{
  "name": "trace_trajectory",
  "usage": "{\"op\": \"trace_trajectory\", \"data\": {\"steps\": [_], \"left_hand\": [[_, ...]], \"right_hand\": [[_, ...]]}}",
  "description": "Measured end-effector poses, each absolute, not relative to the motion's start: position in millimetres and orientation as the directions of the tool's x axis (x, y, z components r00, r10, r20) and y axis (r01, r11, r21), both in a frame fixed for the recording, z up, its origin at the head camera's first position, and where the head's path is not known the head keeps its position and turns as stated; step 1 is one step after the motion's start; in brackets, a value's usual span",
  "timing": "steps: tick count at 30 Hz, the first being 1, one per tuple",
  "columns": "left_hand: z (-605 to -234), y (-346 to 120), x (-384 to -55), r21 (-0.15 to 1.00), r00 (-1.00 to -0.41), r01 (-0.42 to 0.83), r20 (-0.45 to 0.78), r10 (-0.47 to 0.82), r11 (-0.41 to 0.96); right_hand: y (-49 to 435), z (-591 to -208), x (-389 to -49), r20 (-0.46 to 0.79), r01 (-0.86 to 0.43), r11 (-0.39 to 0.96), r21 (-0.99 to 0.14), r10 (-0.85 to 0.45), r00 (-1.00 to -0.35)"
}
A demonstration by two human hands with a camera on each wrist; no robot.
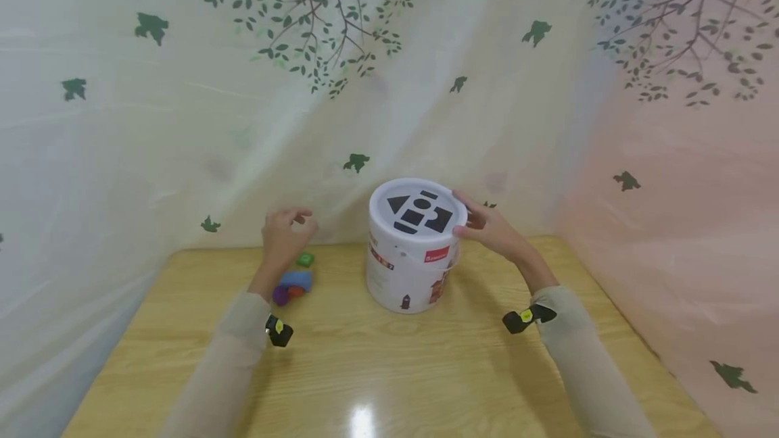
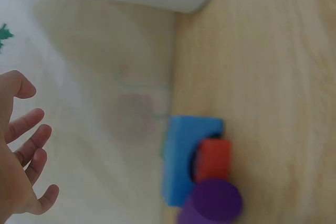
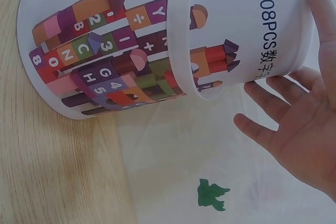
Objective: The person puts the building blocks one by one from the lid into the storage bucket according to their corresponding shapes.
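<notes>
A white bucket [image 1: 395,282] with printed block pictures stands upright on the table, its lid [image 1: 389,223] cut with dark shaped holes. At the lid's right edge, my right hand [image 1: 496,230] rests its thumb and fingertips on the rim, fingers spread and fairly straight; the palm [image 3: 307,135] stands off from the bucket wall. My left hand [image 1: 287,235] is raised left of the bucket with loosely bent fingers and nothing in them. Below it lie a blue block [image 2: 181,161] with a notch, a red block [image 2: 214,161] and a purple round-ended block [image 2: 216,201].
A small green block [image 1: 305,259] lies behind the blue one. The bucket's thin handle [image 1: 452,263] hangs down its side. Behind the wooden table [image 1: 414,370] hangs a pale curtain [image 1: 292,134] with printed leaves and birds.
</notes>
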State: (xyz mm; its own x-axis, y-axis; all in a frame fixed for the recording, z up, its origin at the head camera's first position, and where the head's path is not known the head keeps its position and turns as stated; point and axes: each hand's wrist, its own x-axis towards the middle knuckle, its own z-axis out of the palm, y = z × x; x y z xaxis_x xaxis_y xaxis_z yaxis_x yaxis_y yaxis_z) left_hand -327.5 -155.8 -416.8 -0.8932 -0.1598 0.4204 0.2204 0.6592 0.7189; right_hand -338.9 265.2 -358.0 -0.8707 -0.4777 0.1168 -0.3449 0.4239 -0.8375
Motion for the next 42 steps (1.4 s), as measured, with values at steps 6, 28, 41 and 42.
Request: {"op": "trace_trajectory", "data": {"steps": [6,28,41,42], "left_hand": [[-449,-165,-324,0.606,-0.928,0.14,0.356,-0.11,0.783],[-483,-165,-320,0.426,-0.979,-0.024,0.174,-0.108,0.905],[-492,-162,-327,0.421,-0.993,0.046,0.119,-0.005,0.906],[-493,-161,-327,0.419,-0.992,0.062,0.125,0.01,0.906]], "right_hand": [[266,-357,-339,0.114,-0.341,0.437,-0.832,-0.467,-0.877],[266,-358,-339,0.117,-0.344,0.427,-0.836,-0.473,-0.873],[266,-359,-339,0.133,-0.362,0.403,-0.841,-0.494,-0.859],[267,-359,-339,0.133,-0.362,0.403,-0.84,-0.494,-0.859]]}}
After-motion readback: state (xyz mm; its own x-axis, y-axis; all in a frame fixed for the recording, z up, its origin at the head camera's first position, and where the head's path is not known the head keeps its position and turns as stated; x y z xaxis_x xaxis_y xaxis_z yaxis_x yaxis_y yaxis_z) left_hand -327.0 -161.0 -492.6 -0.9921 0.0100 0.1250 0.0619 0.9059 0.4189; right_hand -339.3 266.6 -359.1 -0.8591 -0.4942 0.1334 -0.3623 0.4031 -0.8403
